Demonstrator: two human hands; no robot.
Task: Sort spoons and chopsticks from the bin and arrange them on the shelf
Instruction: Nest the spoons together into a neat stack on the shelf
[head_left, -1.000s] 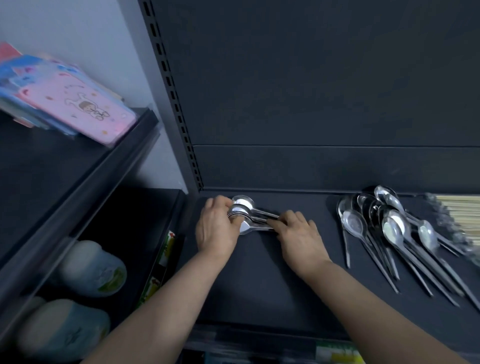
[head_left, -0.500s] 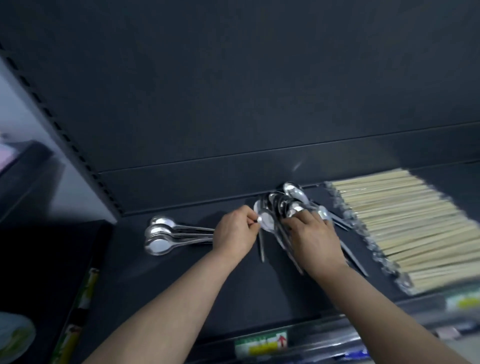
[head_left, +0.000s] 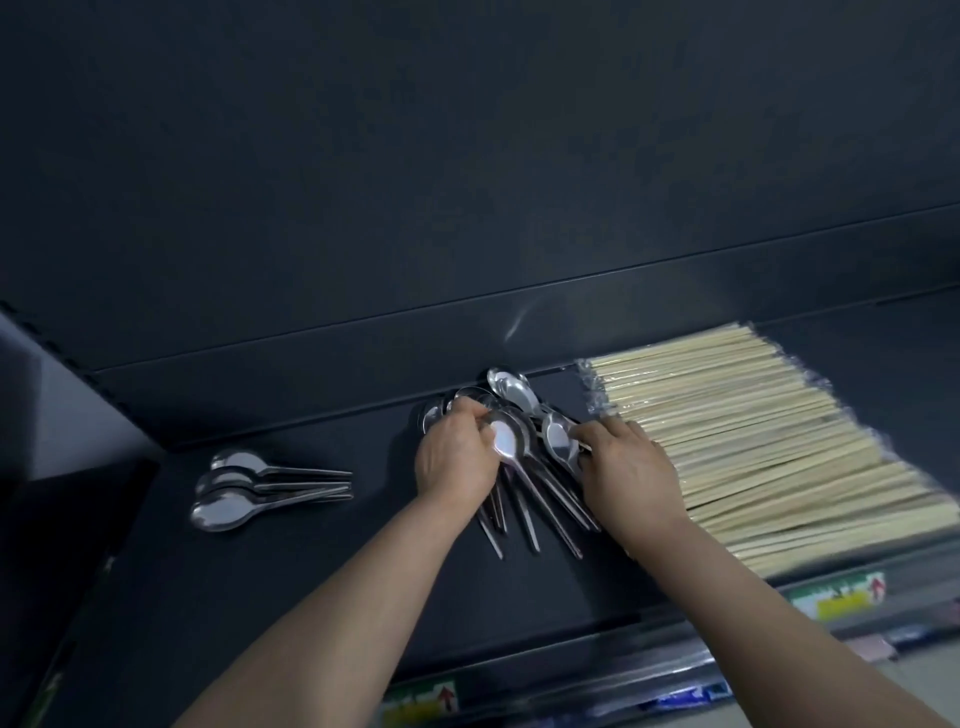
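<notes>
On the dark shelf (head_left: 270, 587) lies a loose heap of steel spoons (head_left: 524, 447), bowls toward the back wall and handles fanned toward me. My left hand (head_left: 457, 457) sits on the heap's left side, fingers curled round spoon bowls. My right hand (head_left: 626, 467) is at the heap's right side, fingertips curled onto a spoon bowl. A tidy stack of three spoons (head_left: 244, 491) rests to the left, handles pointing right. Wrapped wooden chopsticks (head_left: 769, 441) lie in a wide row on the right. The bin is out of sight.
The shelf's back panel (head_left: 467, 208) rises right behind the spoons. Price labels (head_left: 836, 597) line the shelf's front rail. A slotted upright (head_left: 67, 353) bounds the shelf at the left. Bare shelf surface lies between the spoon stack and the heap.
Both hands left the stacked spoons at the left and moved right onto the loose heap. My view swung right, bringing the chopsticks fully in. Fingers now dig deeper among the spoon bowls.
</notes>
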